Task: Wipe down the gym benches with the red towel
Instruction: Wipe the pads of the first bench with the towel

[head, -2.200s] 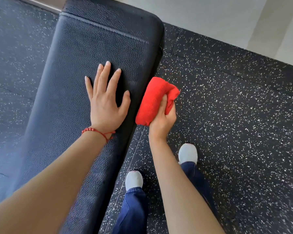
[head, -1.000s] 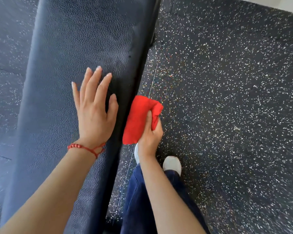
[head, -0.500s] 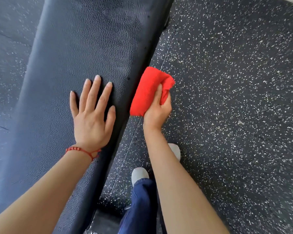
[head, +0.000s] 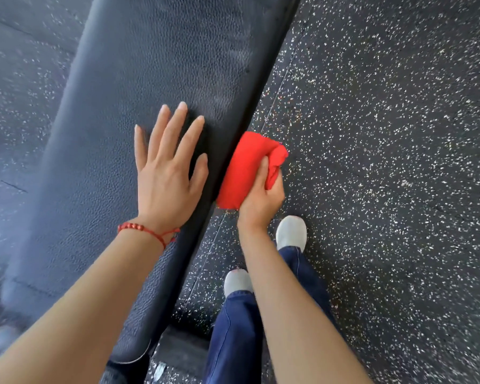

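A black padded gym bench (head: 139, 79) runs from the lower left up to the top middle. My left hand (head: 166, 173) lies flat on its top, fingers straight and spread, a red bead bracelet at the wrist. My right hand (head: 263, 200) grips a folded red towel (head: 243, 173) and holds it against the bench's right side edge, just right of my left hand.
Black rubber floor (head: 385, 162) with white speckles surrounds the bench on both sides. My two feet in light shoes (head: 291, 231) and blue trousers stand close to the bench's right side. A part of the bench frame (head: 178, 353) shows below the near end.
My right hand has slid the towel back along the bench's side edge toward me. My left hand stays flat on the pad. The near end of the bench has come into view.
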### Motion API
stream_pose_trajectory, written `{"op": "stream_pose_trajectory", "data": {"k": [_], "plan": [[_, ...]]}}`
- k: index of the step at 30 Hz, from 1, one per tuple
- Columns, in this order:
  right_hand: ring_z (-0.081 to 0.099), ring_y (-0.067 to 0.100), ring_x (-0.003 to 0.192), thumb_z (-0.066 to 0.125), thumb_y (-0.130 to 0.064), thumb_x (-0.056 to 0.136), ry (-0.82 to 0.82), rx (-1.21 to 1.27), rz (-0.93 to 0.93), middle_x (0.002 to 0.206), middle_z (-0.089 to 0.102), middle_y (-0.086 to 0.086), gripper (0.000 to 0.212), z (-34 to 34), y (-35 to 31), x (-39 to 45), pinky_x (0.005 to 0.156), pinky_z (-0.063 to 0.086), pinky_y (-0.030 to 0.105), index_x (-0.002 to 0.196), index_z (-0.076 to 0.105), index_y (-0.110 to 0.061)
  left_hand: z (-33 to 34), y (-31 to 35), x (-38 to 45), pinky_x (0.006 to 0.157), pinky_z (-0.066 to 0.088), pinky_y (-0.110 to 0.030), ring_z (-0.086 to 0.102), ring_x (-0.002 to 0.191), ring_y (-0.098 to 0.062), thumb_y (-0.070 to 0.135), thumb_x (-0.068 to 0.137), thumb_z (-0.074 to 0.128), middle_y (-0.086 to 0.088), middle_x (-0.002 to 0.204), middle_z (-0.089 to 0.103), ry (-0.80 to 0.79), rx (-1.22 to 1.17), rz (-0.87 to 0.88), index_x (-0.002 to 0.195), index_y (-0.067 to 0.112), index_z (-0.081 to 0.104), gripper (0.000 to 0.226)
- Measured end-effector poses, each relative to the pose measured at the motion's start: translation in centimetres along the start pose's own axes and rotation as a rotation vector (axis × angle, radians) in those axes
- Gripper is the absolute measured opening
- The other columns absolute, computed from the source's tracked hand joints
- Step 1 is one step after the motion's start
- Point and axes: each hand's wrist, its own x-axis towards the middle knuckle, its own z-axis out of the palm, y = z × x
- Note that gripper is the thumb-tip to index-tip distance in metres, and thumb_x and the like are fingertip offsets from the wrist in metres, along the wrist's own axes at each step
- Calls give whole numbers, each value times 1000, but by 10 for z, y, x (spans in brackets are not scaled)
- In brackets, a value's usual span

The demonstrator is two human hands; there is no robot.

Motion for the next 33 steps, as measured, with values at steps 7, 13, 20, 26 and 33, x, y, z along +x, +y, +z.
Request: {"op": "stream_pose_trajectory", "data": {"k": [7,13,20,26,33], "plan": [[53,6,74,53,-29,91,3,-31,-76,80,61,-6,23,4,1,11,76,46,34,95,65,-10,-7,-17,-90,111,8,-52,19,139,-26,28,91,38,-12,149,31,-5,48,-41,139,14,39,50],[55,3,74,54,-20,92,39,5,-91,89,66,4,21,-12,22,-30,74,44,24,99,63,-2,-6,-33,-143,110,11,-57,18,139,-27,29,91,37,-10,150,28,-43,68,-75,140,14,38,51],[53,6,73,52,-20,92,-34,-42,63,79,63,-4,16,-60,84,-120,75,44,33,94,63,-10,1,-39,-149,110,9,-53,19,139,-27,31,91,36,-10,151,28,-28,103,-47,142,17,36,53],[50,-6,64,53,-18,91,-16,-56,15,76,61,-3,19,-62,88,-121,70,42,21,93,63,-1,-3,-40,-151,111,6,-52,18,139,-28,28,92,37,-11,150,28,-4,45,-30,141,16,38,50],[51,-1,69,56,-20,90,-15,-33,-80,82,63,-3,16,-48,66,-91,70,42,22,93,65,-8,-11,-43,-213,112,5,-50,17,140,-27,29,92,36,-11,150,28,31,100,-136,141,17,37,50]]}}
